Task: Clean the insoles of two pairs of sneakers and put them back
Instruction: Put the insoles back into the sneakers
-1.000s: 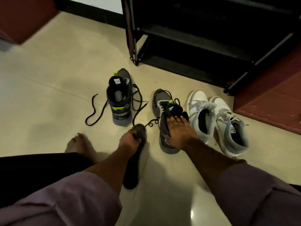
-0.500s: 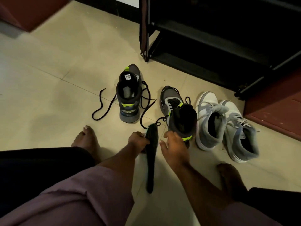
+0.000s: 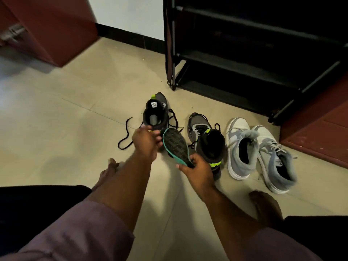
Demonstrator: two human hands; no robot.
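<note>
Lifted now, one insole (image 3: 176, 146) held by two hands; four sneakers.

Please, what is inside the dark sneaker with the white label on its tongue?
In the dark sneaker a grey inner floor shows through the opening, below the white label. Whether that is an insole cannot be told; the toe part is covered by the upper.
</note>
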